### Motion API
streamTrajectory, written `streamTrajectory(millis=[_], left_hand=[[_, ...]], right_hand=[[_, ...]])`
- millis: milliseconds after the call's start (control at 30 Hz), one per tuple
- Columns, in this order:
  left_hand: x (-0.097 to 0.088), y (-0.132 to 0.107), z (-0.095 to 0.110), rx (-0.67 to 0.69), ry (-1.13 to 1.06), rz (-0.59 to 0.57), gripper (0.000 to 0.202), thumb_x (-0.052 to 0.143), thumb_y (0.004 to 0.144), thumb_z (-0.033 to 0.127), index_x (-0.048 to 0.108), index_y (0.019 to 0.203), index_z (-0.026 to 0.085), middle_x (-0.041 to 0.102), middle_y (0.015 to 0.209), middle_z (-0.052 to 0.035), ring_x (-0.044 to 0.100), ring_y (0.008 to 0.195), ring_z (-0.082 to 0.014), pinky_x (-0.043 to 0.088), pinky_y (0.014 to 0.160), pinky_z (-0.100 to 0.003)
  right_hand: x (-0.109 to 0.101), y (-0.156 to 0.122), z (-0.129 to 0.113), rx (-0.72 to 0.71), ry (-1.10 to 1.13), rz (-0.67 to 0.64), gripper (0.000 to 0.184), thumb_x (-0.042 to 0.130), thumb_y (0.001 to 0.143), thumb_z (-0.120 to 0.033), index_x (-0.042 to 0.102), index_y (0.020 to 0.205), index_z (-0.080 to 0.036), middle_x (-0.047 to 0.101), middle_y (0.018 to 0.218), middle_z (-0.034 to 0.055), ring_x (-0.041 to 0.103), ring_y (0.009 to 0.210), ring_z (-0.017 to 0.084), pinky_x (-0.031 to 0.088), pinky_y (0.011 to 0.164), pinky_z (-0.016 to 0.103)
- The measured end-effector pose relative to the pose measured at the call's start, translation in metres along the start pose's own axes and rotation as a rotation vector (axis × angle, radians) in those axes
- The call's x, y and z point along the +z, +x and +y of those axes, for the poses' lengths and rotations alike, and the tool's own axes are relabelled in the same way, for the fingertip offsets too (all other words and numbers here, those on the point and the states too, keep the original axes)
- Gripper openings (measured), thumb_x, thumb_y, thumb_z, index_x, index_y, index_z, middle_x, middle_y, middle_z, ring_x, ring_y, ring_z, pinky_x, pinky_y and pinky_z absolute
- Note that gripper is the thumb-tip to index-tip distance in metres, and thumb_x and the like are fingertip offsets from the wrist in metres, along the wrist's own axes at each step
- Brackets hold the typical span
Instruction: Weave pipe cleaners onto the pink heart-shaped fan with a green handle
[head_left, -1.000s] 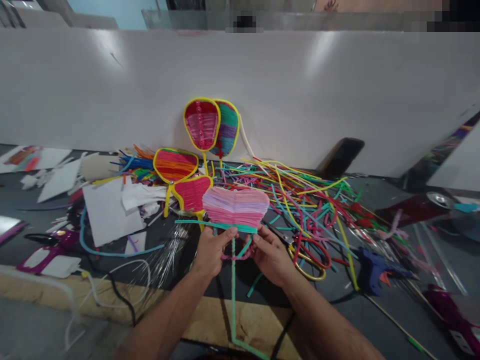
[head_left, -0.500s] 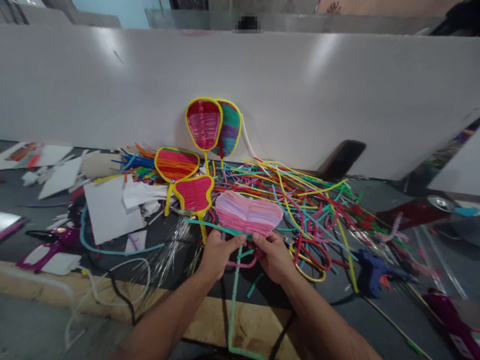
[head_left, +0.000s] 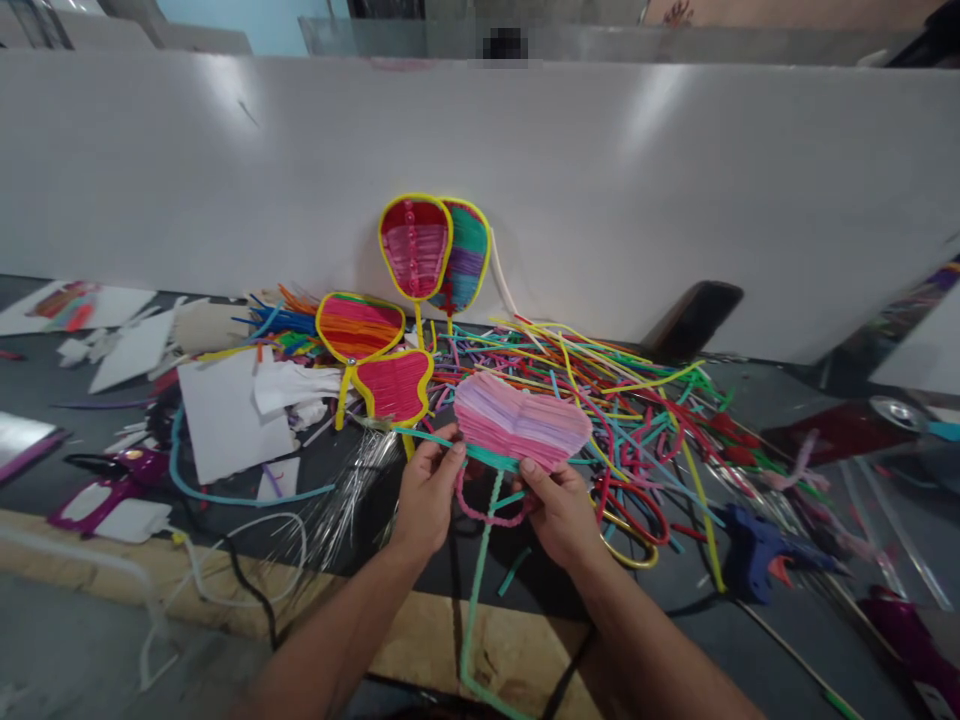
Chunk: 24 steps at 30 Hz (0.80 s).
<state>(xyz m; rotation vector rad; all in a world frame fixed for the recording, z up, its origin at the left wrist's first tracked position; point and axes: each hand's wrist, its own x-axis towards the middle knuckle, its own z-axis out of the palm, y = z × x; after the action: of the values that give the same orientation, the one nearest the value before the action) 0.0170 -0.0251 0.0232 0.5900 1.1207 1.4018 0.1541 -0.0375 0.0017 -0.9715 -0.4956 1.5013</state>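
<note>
In front of me, the pink and lilac pipe-cleaner panel (head_left: 525, 415) is held up, its rows lying side by side in a wing-like shape. A teal pipe cleaner (head_left: 424, 436) runs along its lower edge, the free end sticking out left. My left hand (head_left: 426, 495) pinches this pipe cleaner by the panel's left corner. My right hand (head_left: 561, 512) grips the panel's lower right edge, thumb on top. Between my hands hangs a twisted pink pipe-cleaner loop (head_left: 491, 519). A pale green pipe-cleaner stem (head_left: 478, 590) reaches down and bends near the bottom.
Finished fan shapes with yellow rims (head_left: 416, 248) lean on the white board (head_left: 225, 180). Loose pipe cleaners (head_left: 630, 385) cover the table behind. Gold-and-red-handled scissors (head_left: 634, 545) and a blue glue gun (head_left: 754, 555) lie right; a purple glue gun (head_left: 112, 495) lies left.
My left hand has slid left along the teal pipe cleaner, away from the panel's middle. The panel has shifted right and tilts down slightly on its right side.
</note>
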Motion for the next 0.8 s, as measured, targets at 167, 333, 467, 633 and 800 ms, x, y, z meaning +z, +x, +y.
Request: streamTrajectory(millis=[167,333,467,633,800], left_hand=[[-0.001,0.001,0.002,0.023,-0.056,-0.046,0.025,0.076,0.064,0.029,0.059,0.077,0.017,0.063,0.067,0.0022,0.060,0.060,-0.0104,0.051,0.062,-0.023],[-0.005,0.003,0.005,-0.104,-0.131,-0.085,0.028,0.079,0.060,0.025,0.058,0.075,0.016,0.064,0.067,0.0017,0.063,0.063,-0.0117,0.053,0.063,-0.025],[-0.006,0.004,0.008,-0.185,-0.167,-0.082,0.027,0.079,0.060,0.022,0.058,0.075,0.015,0.063,0.064,0.0024,0.062,0.060,-0.0104,0.054,0.060,-0.023],[-0.006,0.005,0.012,-0.303,-0.208,-0.052,0.021,0.075,0.065,0.016,0.057,0.075,0.015,0.062,0.060,0.0026,0.060,0.054,-0.0083,0.052,0.055,-0.019],[-0.008,0.009,0.011,-0.415,-0.303,-0.044,0.015,0.067,0.069,0.008,0.059,0.079,0.015,0.061,0.060,0.0026,0.059,0.051,-0.0081,0.051,0.051,-0.019]], right_hand=[[0.002,0.000,-0.003,0.005,0.019,0.010,0.023,0.081,0.059,-0.032,0.063,0.067,-0.019,0.061,0.057,-0.0043,0.053,0.050,0.009,0.042,0.047,0.021],[0.003,0.000,-0.004,0.025,0.059,0.008,0.023,0.081,0.058,-0.031,0.064,0.067,-0.019,0.061,0.058,-0.0044,0.054,0.050,0.008,0.044,0.049,0.020],[0.003,0.000,-0.004,0.035,0.074,-0.001,0.023,0.082,0.058,-0.031,0.064,0.068,-0.019,0.061,0.058,-0.0045,0.054,0.050,0.008,0.045,0.050,0.020],[0.002,0.000,-0.003,0.030,0.051,-0.034,0.024,0.080,0.060,-0.033,0.063,0.068,-0.019,0.061,0.059,-0.0041,0.054,0.050,0.009,0.044,0.049,0.021],[0.002,-0.001,-0.003,0.014,0.014,-0.048,0.023,0.080,0.061,-0.033,0.063,0.069,-0.019,0.061,0.059,-0.0039,0.053,0.051,0.009,0.041,0.048,0.021]])
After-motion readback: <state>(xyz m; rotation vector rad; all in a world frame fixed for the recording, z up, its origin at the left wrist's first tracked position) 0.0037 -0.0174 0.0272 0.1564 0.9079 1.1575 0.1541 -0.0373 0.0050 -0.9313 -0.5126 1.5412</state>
